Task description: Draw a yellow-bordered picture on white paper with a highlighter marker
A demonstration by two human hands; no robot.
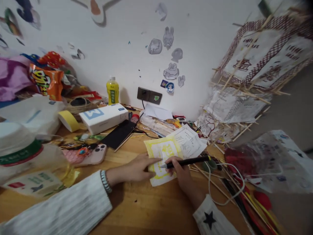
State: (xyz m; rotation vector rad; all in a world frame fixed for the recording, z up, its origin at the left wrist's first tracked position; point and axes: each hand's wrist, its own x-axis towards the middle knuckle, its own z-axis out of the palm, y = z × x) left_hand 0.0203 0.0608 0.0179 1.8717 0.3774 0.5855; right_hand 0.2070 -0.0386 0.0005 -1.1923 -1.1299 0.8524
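In the middle of the wooden desk lies a white sheet of paper [154,147] with a thick yellow border and yellow marks inside it. My left hand [138,168] rests at its left side, fingers stretched out over the paper. A black marker [193,161] with a yellow end is gripped in my right hand [179,171], its tip pointing left just over or on the sheet; contact is hard to tell. Behind the sheet, partly under or against it, is another paper [192,140] with black line drawing and writing.
Left stand a large plastic jug [22,160], a phone [94,155], yellow tape [68,120], a white box [105,116] and a bottle [112,91]. A dark phone-like slab [119,133] lies behind my left hand. Right are thin sticks, a white cord [241,191], a plastic bag [278,163] and a stick-framed paper lantern [254,58].
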